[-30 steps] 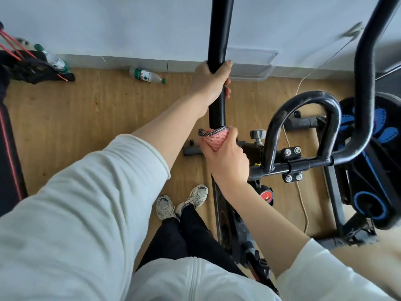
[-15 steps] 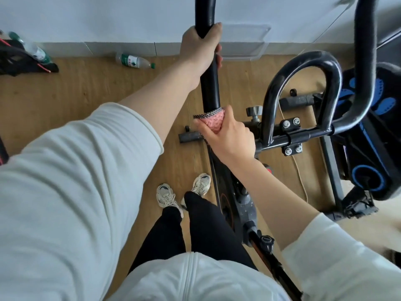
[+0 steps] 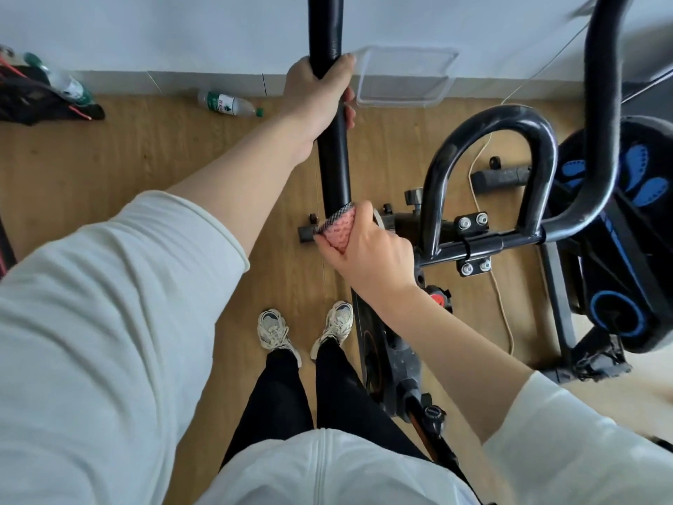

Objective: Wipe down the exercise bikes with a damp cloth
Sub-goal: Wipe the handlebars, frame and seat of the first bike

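Stands over the exercise bike [image 3: 386, 344], looking straight down. Grips the black padded bar [image 3: 333, 158] high up with the left hand [image 3: 317, 89], wrapped round it from the left, with fingertips peeping out on the bar's right side. Lower on the same bar, clasps a pink cloth [image 3: 338, 229] with a dark patterned hem in the right hand [image 3: 368, 249]. Keeps most of the cloth tucked inside the curled fist and pressed to the bar, leaving only a pink wedge and the hem poking out between thumb and forefinger, on the side towards the left hand. Probably reaches round the far side of the bar with the other fingertips, though hidden from this angle.

Just right of that fist: a looped black handle [image 3: 491, 120] bolted to a crossbar. Beyond it, a second machine in black and blue [image 3: 619, 249].

On the wooden floor [image 3: 145, 158]: a plastic bottle [image 3: 227, 103] lying near the wall, a clear tray [image 3: 404, 76] against the skirting, a pale cord [image 3: 499, 286] trailing past the handle, and two white shoes [image 3: 273, 329] side by side, left of the bike's frame.
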